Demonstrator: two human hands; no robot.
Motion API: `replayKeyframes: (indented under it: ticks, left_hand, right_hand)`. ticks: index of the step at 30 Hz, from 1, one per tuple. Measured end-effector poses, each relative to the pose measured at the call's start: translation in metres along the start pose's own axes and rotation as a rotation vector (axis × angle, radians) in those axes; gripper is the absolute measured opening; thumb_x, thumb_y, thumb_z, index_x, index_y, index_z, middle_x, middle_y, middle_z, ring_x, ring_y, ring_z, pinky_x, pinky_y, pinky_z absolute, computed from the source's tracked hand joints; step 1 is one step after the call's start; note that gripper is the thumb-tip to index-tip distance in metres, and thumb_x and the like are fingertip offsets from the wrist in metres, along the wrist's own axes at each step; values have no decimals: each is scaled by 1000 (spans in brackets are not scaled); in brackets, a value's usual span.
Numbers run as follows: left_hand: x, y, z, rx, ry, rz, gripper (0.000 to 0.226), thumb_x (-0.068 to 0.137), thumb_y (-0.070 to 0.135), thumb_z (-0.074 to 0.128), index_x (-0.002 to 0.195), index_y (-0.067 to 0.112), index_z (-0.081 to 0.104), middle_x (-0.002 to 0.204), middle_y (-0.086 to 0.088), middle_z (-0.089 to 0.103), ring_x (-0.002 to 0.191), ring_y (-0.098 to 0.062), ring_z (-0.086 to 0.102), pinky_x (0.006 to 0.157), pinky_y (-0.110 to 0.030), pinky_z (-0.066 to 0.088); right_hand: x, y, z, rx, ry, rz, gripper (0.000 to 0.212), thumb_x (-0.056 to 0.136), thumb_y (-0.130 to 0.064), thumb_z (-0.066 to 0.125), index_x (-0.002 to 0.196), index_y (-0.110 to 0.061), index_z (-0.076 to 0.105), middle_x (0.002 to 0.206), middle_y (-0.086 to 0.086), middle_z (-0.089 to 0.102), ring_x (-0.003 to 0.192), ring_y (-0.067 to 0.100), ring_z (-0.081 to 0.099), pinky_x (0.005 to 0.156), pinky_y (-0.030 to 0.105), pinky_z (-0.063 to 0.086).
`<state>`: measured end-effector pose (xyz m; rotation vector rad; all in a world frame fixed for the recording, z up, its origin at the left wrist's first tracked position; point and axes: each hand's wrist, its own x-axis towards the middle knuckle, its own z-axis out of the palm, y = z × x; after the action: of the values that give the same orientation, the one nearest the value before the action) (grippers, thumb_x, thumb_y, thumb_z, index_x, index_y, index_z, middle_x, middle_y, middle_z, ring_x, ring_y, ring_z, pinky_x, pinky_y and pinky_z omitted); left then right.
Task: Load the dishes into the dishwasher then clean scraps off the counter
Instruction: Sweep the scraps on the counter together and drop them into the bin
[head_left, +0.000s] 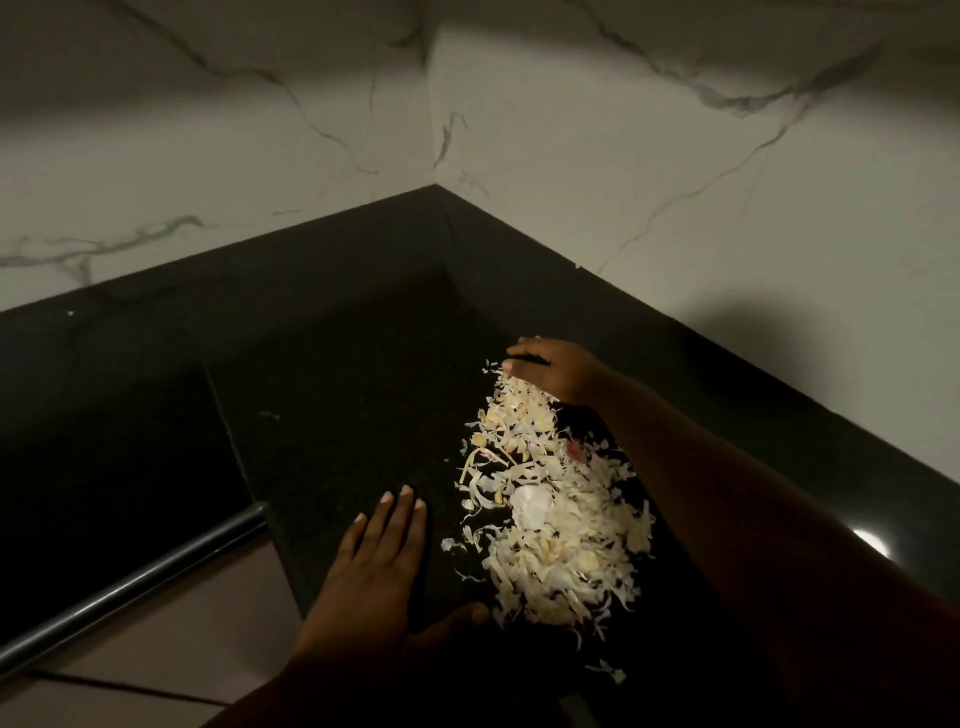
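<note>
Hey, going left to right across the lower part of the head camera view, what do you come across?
Dark metal rail → left hand, flat on the black counter → pile of pale scraps → right forearm, reaching to the far end of the pile.

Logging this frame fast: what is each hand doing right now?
Left hand: open, flat on the black stone counter.
Right hand: open, fingers on the far end of the pale vegetable scraps.
</note>
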<state>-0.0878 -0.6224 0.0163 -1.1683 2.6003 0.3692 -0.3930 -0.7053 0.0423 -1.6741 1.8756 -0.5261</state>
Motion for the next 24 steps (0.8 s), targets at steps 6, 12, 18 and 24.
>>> replayKeyframes:
  ticks: [6,12,18,24]
  left_hand:
    - [0,-1,2,-20,33,-2,123,41,100,-16,133,21,-34,141,5,-43,131,-15,-41,103,-24,-31]
    - [-5,3,-1,-32,58,-12,118,42,99,-16,135,28,-33,144,7,-40,133,-9,-38,110,-27,-23]
    - [-6,1,0,-29,86,2,115,49,99,-9,136,26,-31,144,7,-40,130,-10,-42,108,-26,-27]
    - [-4,2,3,-30,85,2,116,48,99,-10,135,26,-32,143,6,-41,132,-11,-40,109,-29,-25]
  right_hand:
    - [15,9,1,14,-98,-77,46,99,-42,40,137,-17,49,153,4,32,145,18,19,115,40,14]
    - [-15,9,14,-44,-184,-207,41,99,-36,44,136,-20,49,152,0,34,144,14,19,118,35,11]
    - [-77,7,31,-12,-301,-338,43,94,-31,55,136,-26,48,149,-11,36,142,2,20,118,28,12]
    - [-70,-20,15,132,-160,-295,32,95,-27,55,126,-24,56,119,-18,62,105,-7,58,94,23,50]
